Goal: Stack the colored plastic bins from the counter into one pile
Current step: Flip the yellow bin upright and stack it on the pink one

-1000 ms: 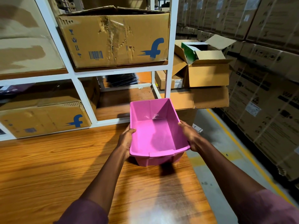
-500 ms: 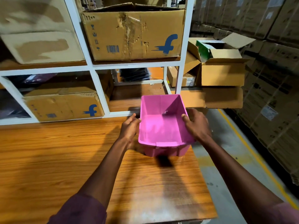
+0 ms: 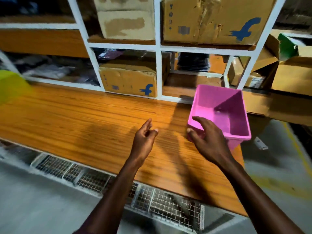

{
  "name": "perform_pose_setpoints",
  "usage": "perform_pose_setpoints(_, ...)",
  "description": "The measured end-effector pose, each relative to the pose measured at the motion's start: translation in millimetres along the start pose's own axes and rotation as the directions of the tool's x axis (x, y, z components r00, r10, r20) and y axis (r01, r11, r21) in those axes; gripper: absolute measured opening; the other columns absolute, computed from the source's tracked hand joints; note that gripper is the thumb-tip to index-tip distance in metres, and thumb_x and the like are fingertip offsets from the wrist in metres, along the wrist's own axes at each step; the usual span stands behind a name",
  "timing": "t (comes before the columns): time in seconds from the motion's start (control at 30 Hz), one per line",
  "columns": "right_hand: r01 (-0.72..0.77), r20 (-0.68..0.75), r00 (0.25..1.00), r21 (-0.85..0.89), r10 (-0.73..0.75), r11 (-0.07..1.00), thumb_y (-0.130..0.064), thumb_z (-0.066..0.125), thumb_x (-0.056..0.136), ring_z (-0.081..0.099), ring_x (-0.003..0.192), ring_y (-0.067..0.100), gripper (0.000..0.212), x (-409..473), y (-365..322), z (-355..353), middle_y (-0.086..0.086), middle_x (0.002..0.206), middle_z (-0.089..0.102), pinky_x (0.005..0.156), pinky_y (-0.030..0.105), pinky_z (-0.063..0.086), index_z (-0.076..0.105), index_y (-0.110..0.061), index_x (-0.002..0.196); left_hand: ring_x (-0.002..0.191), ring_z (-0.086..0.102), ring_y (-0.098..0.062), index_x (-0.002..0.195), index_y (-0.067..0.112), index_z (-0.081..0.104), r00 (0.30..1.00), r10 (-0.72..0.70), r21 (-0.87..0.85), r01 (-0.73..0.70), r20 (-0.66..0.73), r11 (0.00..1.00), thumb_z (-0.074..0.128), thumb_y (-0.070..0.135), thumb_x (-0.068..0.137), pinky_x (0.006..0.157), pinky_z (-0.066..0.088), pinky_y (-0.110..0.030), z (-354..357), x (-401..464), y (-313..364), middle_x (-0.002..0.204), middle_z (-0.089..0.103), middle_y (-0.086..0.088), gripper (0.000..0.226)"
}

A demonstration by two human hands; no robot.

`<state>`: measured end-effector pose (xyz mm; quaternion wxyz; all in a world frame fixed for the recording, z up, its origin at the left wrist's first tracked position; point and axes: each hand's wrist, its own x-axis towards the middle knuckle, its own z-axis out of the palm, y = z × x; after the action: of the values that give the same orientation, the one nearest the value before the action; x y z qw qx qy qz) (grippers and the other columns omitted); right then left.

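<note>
Sitting upright, pink bin [image 3: 221, 112] runs lengthwise away; both hands' fingers spread, empty.

Yellow-green bin [image 3: 10, 86] — blurred, cut off at left edge.

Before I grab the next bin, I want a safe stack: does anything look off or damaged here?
The pink bin sits at the counter's right end, its near corner seemingly past the edge. The upper cardboard box has torn facing.
</note>
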<state>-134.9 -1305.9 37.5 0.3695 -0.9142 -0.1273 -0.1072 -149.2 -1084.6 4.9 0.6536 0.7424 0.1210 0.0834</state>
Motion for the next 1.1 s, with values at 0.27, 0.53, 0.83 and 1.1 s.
perform_pose_setpoints(0.27,0.068,0.321,0.939,0.18,-0.124,0.981,-0.043,0.065,0.098,0.056,0.131,0.018,0.054,-94,-75,134,-0.004,0.149,0.056,0.098,0.033,0.048,0.05,-0.032,0.149,0.133,0.045,-0.006,0.154,0.03,0.036,0.963,-0.102,-0.033,0.097,-0.25,0.995,0.06,0.016,0.1,0.098,0.038,-0.023,-135,-118,-65,0.147,0.046,0.01,0.06)
perform_pose_setpoints(0.53,0.006,0.632,0.76,0.224,-0.149,0.975,-0.046,0.064,0.099,0.046,0.144,0.018,0.064,-176,-130,258,-0.006,0.16,0.045,0.116,0.048,0.042,0.042,-0.029,0.156,0.139,0.042,-0.012,0.156,0.024,0.034,0.838,-0.302,-0.067,0.306,-0.454,0.95,0.062,0.021,0.098,0.105,0.038,-0.024,-232,-232,-148,0.158,0.042,0.001,0.064)
perform_pose_setpoints(0.83,0.021,0.798,0.571,0.221,-0.193,0.975,-0.042,0.069,0.097,0.058,0.131,0.023,0.058,-180,-197,380,0.004,0.145,0.06,0.109,0.038,0.047,0.051,-0.023,0.149,0.136,0.051,-0.022,0.153,0.032,0.038,0.654,-0.425,-0.163,0.423,-0.626,0.891,0.065,0.022,0.097,0.11,0.044,-0.039,-328,-260,-197,0.153,0.049,-0.003,0.062)
perform_pose_setpoints(1.1,0.047,0.836,0.444,0.338,-0.323,0.94,-0.046,0.066,0.098,0.046,0.145,0.023,0.068,-121,-290,499,0.003,0.159,0.048,0.117,0.037,0.04,0.041,-0.024,0.157,0.136,0.05,-0.02,0.155,0.031,0.036,0.528,-0.418,-0.215,0.403,-0.739,0.89,0.064,0.027,0.098,0.109,0.043,-0.034,-437,-187,-212,0.155,0.046,-0.002,0.064)
